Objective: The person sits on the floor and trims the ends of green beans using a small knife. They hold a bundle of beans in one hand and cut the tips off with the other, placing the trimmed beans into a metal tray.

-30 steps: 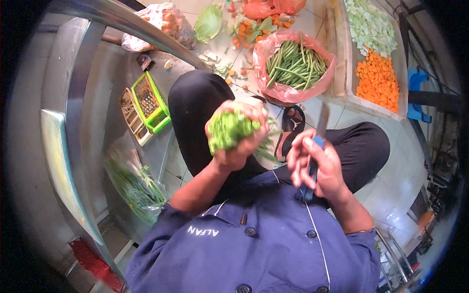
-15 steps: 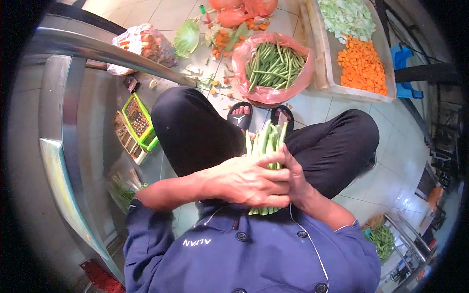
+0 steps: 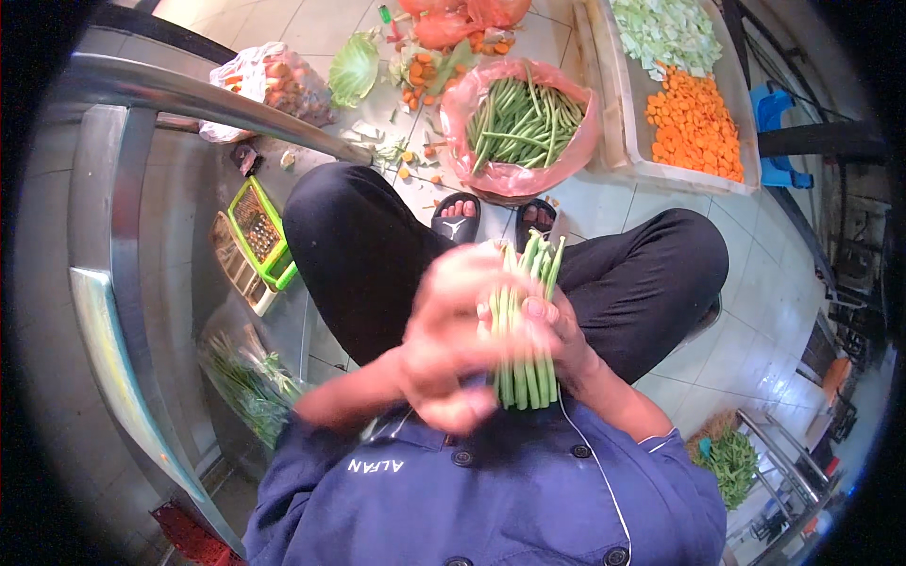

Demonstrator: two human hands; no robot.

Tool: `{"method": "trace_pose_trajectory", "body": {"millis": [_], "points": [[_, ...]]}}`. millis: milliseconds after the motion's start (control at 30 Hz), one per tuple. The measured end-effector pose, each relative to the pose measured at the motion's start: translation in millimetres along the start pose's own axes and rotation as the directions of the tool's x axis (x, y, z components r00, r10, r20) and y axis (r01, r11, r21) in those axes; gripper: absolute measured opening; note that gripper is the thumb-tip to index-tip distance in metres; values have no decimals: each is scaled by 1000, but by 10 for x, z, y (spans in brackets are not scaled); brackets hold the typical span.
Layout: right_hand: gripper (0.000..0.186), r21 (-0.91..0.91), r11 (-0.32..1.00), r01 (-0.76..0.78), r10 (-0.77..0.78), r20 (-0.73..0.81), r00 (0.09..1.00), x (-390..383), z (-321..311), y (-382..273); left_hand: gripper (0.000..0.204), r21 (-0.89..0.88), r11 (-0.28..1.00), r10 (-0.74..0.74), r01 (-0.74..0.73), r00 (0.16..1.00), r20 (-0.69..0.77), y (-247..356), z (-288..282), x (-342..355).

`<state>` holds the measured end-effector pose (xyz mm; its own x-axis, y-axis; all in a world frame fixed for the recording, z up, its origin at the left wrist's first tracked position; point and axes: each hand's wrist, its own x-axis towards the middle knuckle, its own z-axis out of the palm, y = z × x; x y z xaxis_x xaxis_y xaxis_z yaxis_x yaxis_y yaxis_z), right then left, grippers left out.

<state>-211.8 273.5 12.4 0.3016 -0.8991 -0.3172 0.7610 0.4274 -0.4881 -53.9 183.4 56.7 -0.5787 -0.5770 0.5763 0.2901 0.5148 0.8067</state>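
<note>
The tiled floor (image 3: 760, 269) spreads around the pink bag (image 3: 456, 123), and the pale tray (image 3: 628, 123) sits just to the right of that bag, holding chopped cabbage (image 3: 665, 33) and carrot slices (image 3: 694, 123). The pink bag gapes open, well filled with loose green beans (image 3: 533, 123). On the person's side of the bag, above the lap, the left hand (image 3: 448, 325) is blurred, its fingers seemingly spread across the front of the bean bunch (image 3: 525, 377); whether they press on it, I cannot tell. The right hand (image 3: 566, 325), also on the near side of the bag, curls round the bunch from the right with its thumb laid over the front. The bunch itself stands nearly upright between bag and person, its top ends at uneven heights and its lower ends closer to level. The step in hand looks like evening up the bunch, and it probably goes best with the right grip snug but not crushing, loose enough for single beans to slide, while the left palm pats the ends flush; too slack a hold could let the slimmest beans slip out
</note>
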Motion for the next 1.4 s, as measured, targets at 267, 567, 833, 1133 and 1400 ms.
{"method": "trace_pose_trajectory", "body": {"millis": [267, 567, 833, 1133, 1400], "points": [[67, -738, 669, 85, -306, -169, 937, 20, 81, 226, 92, -803, 169, -900, 571, 421, 110, -188, 469, -778], [76, -853, 507, -126, -225, -272, 936, -283, 139, 245, 99, -832, 5, -821, 554, 477, 313, -351, 538, -1050], [54, -914, 398, -75, -299, -207, 932, -409, 74, 64, 70, -855, 7, -840, 519, 466, 277, -291, 523, -925], [44, -995, -102, 7, -269, 34, 963, -8, 195, -471, 36, -751, -89, -822, 654, 378, 426, -339, 594, -909], [47, -976, -180, 121, 27, 118, 993, 309, 136, -394, 29, -678, -6, -831, 735, 374, 412, -326, 540, -919]]}}
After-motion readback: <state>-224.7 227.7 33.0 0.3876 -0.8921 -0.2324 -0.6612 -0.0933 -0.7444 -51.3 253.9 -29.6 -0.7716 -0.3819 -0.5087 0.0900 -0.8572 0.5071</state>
